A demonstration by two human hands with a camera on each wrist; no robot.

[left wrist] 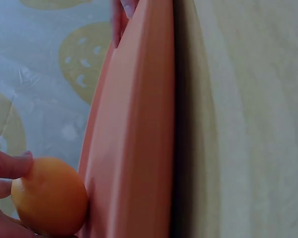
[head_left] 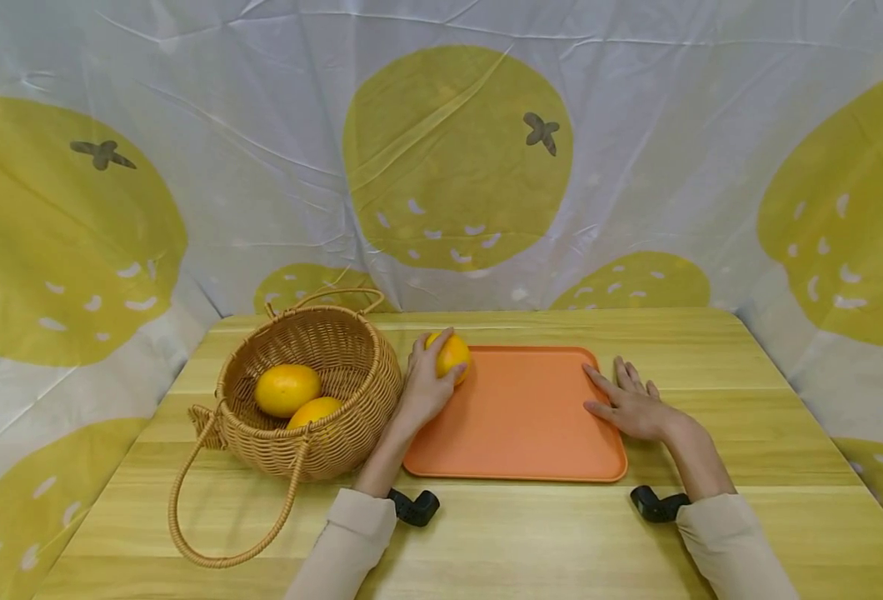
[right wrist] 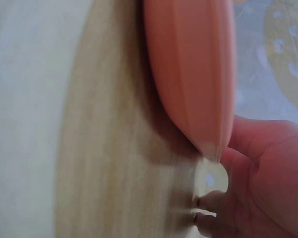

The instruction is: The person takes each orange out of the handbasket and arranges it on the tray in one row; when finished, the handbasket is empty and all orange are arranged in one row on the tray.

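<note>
Orange fruit [head_left: 456, 357], one, smooth, held in our left hand [head_left: 426, 387] at ten o'clock of the tray [head_left: 520, 417]. Risks as we judge them, near to far. Wicker basket [head_left: 347, 446], at nine o'clock of the tray: our left forearm [head_left: 383, 458] runs close beside its wall, so a sideways swing could nudge it. Flat tray, low-rimmed: our right hand [head_left: 638, 412], fingers extended, touches its three o'clock edge; uneven pressing there could tilt or slide it. Fruit itself: being rounded, it could roll off over the rim if we let go with a push. Grip: our left fingers and thumb clasp it, thumb near five o'clock, fingers near eleven; the fruit lies at one o'clock of our palm. Whether its underside touches the tray, we cannot tell.
</note>
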